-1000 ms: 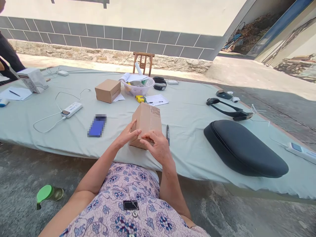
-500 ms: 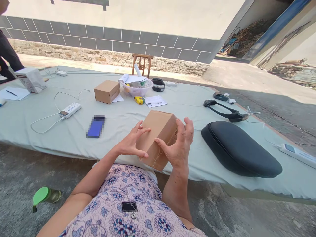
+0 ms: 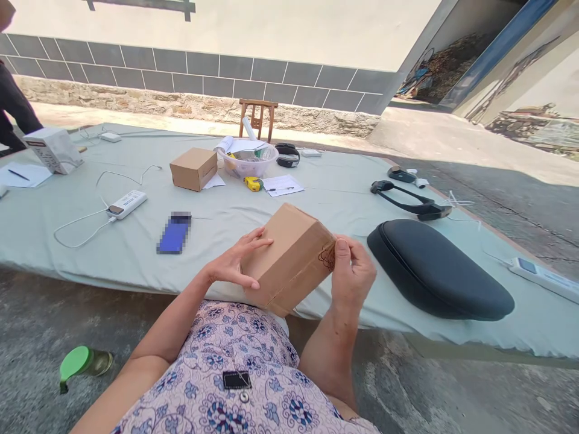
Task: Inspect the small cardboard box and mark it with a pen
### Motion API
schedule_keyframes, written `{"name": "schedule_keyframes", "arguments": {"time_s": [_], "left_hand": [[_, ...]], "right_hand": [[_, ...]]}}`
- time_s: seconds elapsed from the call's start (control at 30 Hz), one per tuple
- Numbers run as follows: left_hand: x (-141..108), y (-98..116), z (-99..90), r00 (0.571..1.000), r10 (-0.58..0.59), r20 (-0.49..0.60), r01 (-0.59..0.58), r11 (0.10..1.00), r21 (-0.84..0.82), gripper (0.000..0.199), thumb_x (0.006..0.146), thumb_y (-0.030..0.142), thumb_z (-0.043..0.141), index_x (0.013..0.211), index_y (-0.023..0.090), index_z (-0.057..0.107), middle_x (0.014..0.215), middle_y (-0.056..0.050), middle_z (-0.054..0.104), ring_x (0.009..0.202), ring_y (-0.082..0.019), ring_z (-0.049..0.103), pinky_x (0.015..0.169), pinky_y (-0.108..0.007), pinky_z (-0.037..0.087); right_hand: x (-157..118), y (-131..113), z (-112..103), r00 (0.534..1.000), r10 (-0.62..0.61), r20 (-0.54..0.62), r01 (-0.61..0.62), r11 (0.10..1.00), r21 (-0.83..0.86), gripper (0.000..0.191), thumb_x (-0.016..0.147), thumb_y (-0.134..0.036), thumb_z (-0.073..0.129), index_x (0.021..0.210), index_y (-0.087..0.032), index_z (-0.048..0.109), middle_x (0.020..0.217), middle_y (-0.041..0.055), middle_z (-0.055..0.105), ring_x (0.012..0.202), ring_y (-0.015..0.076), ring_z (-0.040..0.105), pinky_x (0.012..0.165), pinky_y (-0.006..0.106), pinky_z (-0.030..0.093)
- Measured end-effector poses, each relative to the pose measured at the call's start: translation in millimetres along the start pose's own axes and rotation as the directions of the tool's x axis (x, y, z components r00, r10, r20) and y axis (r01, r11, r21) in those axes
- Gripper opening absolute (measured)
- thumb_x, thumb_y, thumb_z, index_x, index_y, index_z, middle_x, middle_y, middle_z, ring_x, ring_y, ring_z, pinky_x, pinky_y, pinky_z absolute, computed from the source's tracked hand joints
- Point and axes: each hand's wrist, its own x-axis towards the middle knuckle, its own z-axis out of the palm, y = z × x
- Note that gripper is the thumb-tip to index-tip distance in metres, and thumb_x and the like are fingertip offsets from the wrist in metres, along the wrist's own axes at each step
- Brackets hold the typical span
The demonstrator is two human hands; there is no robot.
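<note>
Blurred phone (image 3: 174, 233) flat on the surface (image 3: 316, 211), left of centre near the front edge — then left hand (image 3: 233, 260), fingers (image 3: 253, 240) spread wide against the cardboard box (image 3: 289, 259), box tilted in both hands over that edge. Right hand (image 3: 353, 280), fingers (image 3: 342, 250) gripping the box's inked end — black seat cushion (image 3: 438, 268) just beyond, towards the right edge.

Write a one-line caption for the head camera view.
Left hand and right hand hold a cardboard box above a pale green cloth.
</note>
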Motion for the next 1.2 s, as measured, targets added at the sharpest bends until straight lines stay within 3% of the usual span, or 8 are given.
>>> {"name": "schedule_keyframes", "arguments": {"time_s": [0.17,0.37,0.53,0.67,0.83,0.97,1.07,1.2], "left_hand": [[-3,-24,-2.7,0.987,-0.086,-0.139,0.057,0.978,-0.199,0.096,0.066,0.069,0.075,0.15,0.033,0.046,0.169,-0.006,0.019,0.157,-0.038,0.012,0.123,-0.053,0.023],[1,-51,6.8,0.933,-0.186,-0.307,0.031,0.893,-0.448,0.079,0.077,0.061,0.064,0.147,0.029,0.048,0.162,-0.006,0.038,0.151,-0.034,0.028,0.119,-0.05,0.031],[5,-47,8.9,0.889,-0.305,-0.34,0.047,0.801,-0.596,0.078,0.074,0.063,0.062,0.14,0.022,0.054,0.149,-0.009,0.054,0.141,-0.036,0.043,0.113,-0.046,0.039],[4,-41,5.5,0.879,-0.32,-0.354,0.027,0.774,-0.633,0.07,0.078,0.062,0.06,0.135,0.022,0.058,0.143,-0.007,0.059,0.138,-0.035,0.047,0.111,-0.044,0.042],[2,-39,0.7,0.874,-0.318,-0.366,0.018,0.776,-0.63,0.063,0.082,0.06,0.058,0.133,0.023,0.06,0.141,-0.006,0.06,0.136,-0.033,0.049,0.111,-0.044,0.041],[3,-37,-0.1,0.863,-0.347,-0.366,0.039,0.769,-0.638,0.06,0.084,0.06,0.057,0.131,0.023,0.061,0.138,-0.005,0.063,0.134,-0.031,0.051,0.111,-0.042,0.04],[7,-37,-0.3,0.784,-0.506,-0.36,0.17,0.733,-0.659,0.059,0.086,0.066,0.051,0.119,0.019,0.066,0.126,-0.008,0.069,0.125,-0.032,0.057,0.106,-0.043,0.044],[8,-31,-3.2,0.516,-0.615,-0.597,0.328,0.785,-0.525,0.051,0.094,0.06,0.037,0.109,0.019,0.063,0.116,-0.011,0.069,0.115,-0.029,0.06,0.099,-0.043,0.047]], "right_hand": [[-4,41,37,0.984,0.16,0.075,-0.176,0.927,0.331,0.054,0.09,-0.056,0.055,0.131,-0.021,0.059,0.126,0.0118,0.066,0.113,0.0238,0.065,0.094,0.041,0.054],[-18,56,65,0.841,0.267,0.471,-0.465,0.803,0.374,0.086,0.081,-0.067,0.062,0.151,-0.026,0.035,0.143,0.0164,0.057,0.125,0.0255,0.062,0.097,0.043,0.055],[-18,51,59,0.792,0.093,0.603,-0.367,0.862,0.35,0.096,0.076,-0.071,0.068,0.153,-0.026,0.033,0.157,0.0173,0.043,0.144,0.0286,0.046,0.112,0.049,0.046],[-19,42,52,0.697,-0.039,0.716,-0.293,0.896,0.333,0.12,0.067,-0.073,0.076,0.16,-0.03,0.014,0.168,0.0143,0.021,0.155,0.0289,0.026,0.119,0.05,0.037],[-23,36,47,0.615,-0.052,0.787,-0.234,0.941,0.245,0.143,0.058,-0.072,0.082,0.16,-0.034,-0.01,0.171,0.0123,0.004,0.158,0.0307,0.012,0.122,0.056,0.03],[-24,33,47,0.584,-0.011,0.812,-0.199,0.967,0.156,0.144,0.056,-0.072,0.083,0.161,-0.032,-0.008,0.171,0.0124,-0.001,0.158,0.0323,0.012,0.124,0.056,0.026],[-27,28,51,0.614,0.085,0.785,-0.184,0.982,0.038,0.128,0.064,-0.074,0.077,0.161,-0.03,0.008,0.17,0.0137,0.01,0.156,0.0351,0.018,0.122,0.059,0.028],[-36,19,62,0.681,0.175,0.711,-0.155,0.983,-0.093,0.108,0.072,-0.073,0.07,0.159,-0.029,0.022,0.166,0.0154,0.026,0.15,0.0367,0.034,0.117,0.06,0.035]]}}
